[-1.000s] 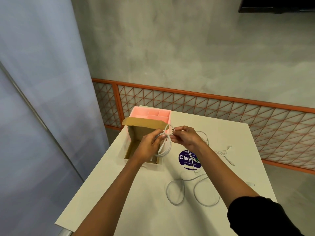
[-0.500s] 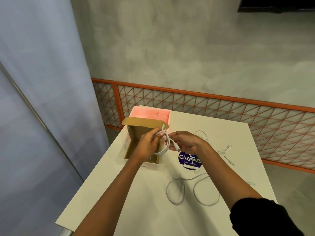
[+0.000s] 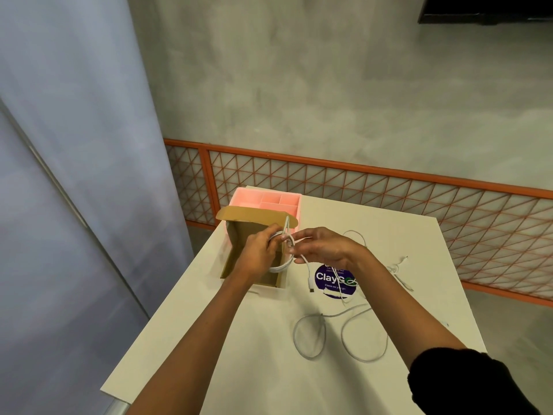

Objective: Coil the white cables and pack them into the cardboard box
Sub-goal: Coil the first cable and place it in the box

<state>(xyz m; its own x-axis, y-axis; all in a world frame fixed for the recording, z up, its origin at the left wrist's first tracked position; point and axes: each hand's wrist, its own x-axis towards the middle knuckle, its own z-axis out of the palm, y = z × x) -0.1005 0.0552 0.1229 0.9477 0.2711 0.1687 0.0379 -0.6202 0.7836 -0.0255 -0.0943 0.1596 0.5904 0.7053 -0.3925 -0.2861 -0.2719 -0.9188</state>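
My left hand (image 3: pixel 259 255) grips a coiled white cable (image 3: pixel 282 265) just above the right edge of the open cardboard box (image 3: pixel 239 235). My right hand (image 3: pixel 321 246) pinches the same cable's loose tail beside the coil; the tail hangs down to a plug (image 3: pixel 311 287) over the table. A second white cable (image 3: pixel 338 333) lies in loose loops on the white table (image 3: pixel 239 354) near the front. A third thin cable (image 3: pixel 398 272) lies to the right of my right wrist.
A pink divided organiser (image 3: pixel 269 202) stands behind the box at the table's far left corner. A round purple sticker (image 3: pixel 332 280) marks the tabletop. An orange lattice railing (image 3: pixel 389 190) runs behind the table, and a grey panel (image 3: pixel 74 175) stands at the left.
My right hand has carried the cable's tail around the coil and down to its right side, so the plug end now dangles over the sticker. My left hand kept hold of the coil.
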